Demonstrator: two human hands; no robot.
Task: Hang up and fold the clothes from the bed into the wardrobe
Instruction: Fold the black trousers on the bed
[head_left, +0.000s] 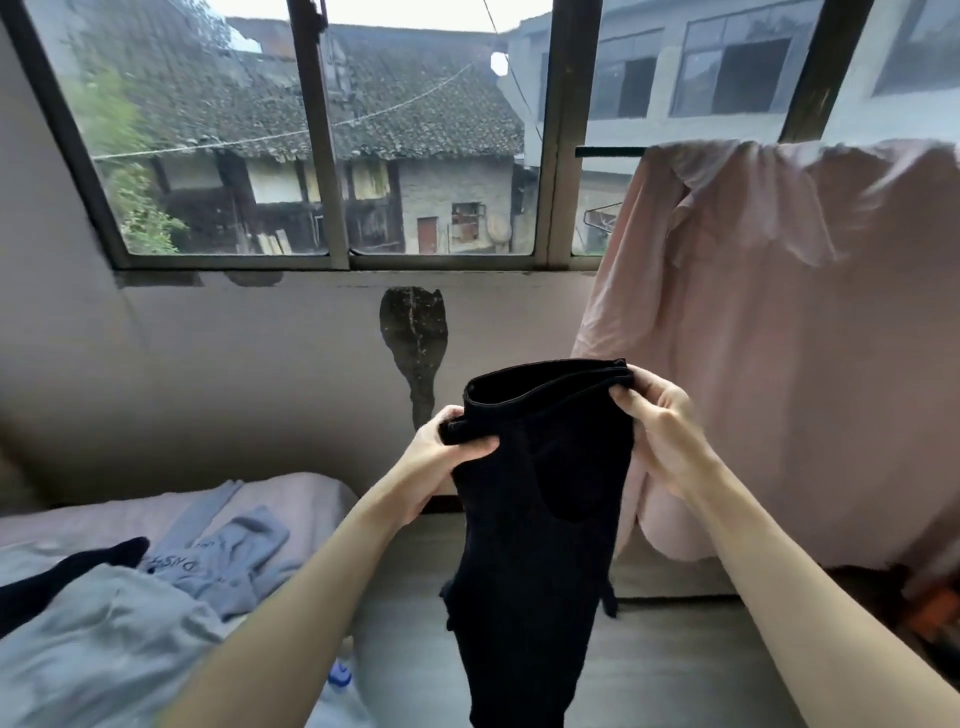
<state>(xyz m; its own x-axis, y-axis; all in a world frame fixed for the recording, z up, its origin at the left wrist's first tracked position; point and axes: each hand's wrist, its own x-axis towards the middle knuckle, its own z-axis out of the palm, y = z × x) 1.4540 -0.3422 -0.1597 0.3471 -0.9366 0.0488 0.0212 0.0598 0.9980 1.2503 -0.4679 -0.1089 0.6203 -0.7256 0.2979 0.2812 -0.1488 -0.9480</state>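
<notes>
Bed, lower left: pale grey sheet (291, 499), bearing a light blue-grey printed sweatshirt (228, 561), a dark navy garment (67, 577) touching it, and a pale grey garment (104, 639) nearest the camera.
Trousers: black fabric trousers (540, 519), held up in the air by the waistband, legs hanging down over the floor beside the bed.
Left hand (441, 462): pinches the waistband's left edge.
Right hand (660, 426): fingers curled round the waistband's right edge.
Right side: pink cloth (779, 338) draped over a dark rail, just behind the right hand.
Far wall: stained grey plaster wall (260, 338); dark-framed window (322, 156) above, tiled rooftops outside.
</notes>
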